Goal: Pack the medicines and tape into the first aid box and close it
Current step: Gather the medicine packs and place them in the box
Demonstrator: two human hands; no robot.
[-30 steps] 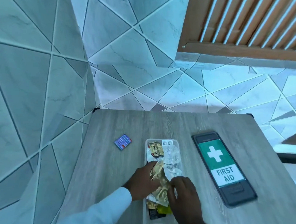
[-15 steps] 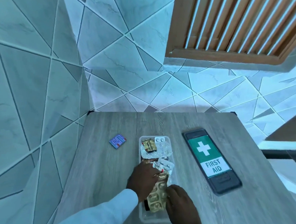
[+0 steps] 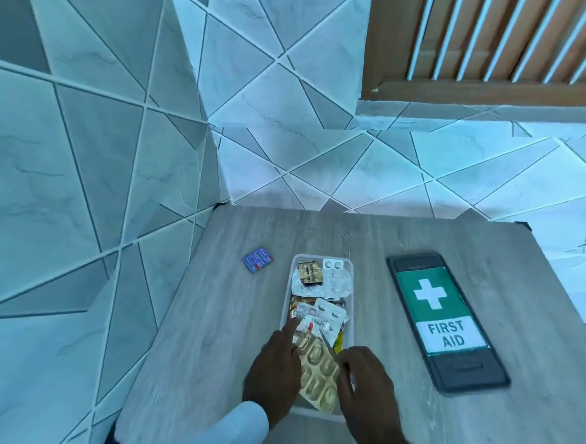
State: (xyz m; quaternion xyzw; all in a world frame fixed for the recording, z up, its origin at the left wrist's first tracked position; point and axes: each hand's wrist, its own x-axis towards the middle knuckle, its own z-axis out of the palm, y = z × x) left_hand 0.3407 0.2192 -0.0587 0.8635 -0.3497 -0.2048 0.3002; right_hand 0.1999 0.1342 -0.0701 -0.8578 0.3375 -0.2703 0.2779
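Observation:
A clear plastic first aid box (image 3: pixel 350 273) lies open on the wooden table, filled with several blister packs and sachets. A gold blister pack (image 3: pixel 320 374) lies at its near end, a white pill strip (image 3: pixel 330 314) over the middle. My left hand (image 3: pixel 276 370) rests at the box's left rim, its forefinger pressing on the packs. My right hand (image 3: pixel 366 385) sits at the near right rim, fingertips touching the gold pack. The dark lid (image 3: pixel 445 319) with a green "FIRST AID" label lies flat to the right. A small blue medicine packet (image 3: pixel 258 259) lies outside, to the left.
The grey wooden table (image 3: pixel 202 333) stands in a corner of tiled walls. Its left and far edges meet the tiles. A slatted wooden panel (image 3: pixel 479 32) hangs above at the right.
The gold blister pack has gone from lifted in my hands to lying flat in the box. My left forefinger now presses on the packs. The view has shifted slightly.

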